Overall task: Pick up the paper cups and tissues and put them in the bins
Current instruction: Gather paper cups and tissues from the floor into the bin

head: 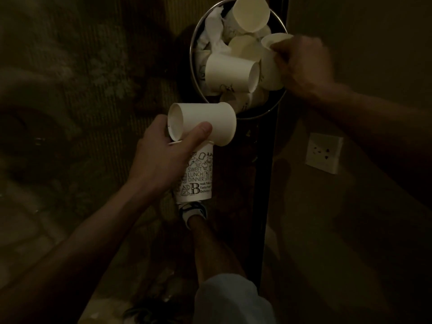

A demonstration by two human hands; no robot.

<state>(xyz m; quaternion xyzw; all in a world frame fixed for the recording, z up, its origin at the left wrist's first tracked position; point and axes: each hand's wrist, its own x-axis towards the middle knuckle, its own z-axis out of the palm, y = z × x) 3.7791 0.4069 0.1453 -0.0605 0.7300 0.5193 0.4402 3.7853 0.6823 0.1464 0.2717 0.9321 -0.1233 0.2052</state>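
The round, metal-rimmed bin [192,54] at the far middle is holding a heap of paper cups [230,73] lying on their sides among crumpled tissues [214,31], piled up to the rim. The right hand [304,64] is reaching over the bin's right edge, its blurred fingers curling round a white cup [271,66] just above the heap. Nearer, the left hand [161,157] is gripping two cups. Its thumb is pressing a plain cup [210,120] lying sideways just short of the rim. A printed cup [198,181] is hanging below the palm, over a shoe [194,211] on the floor.
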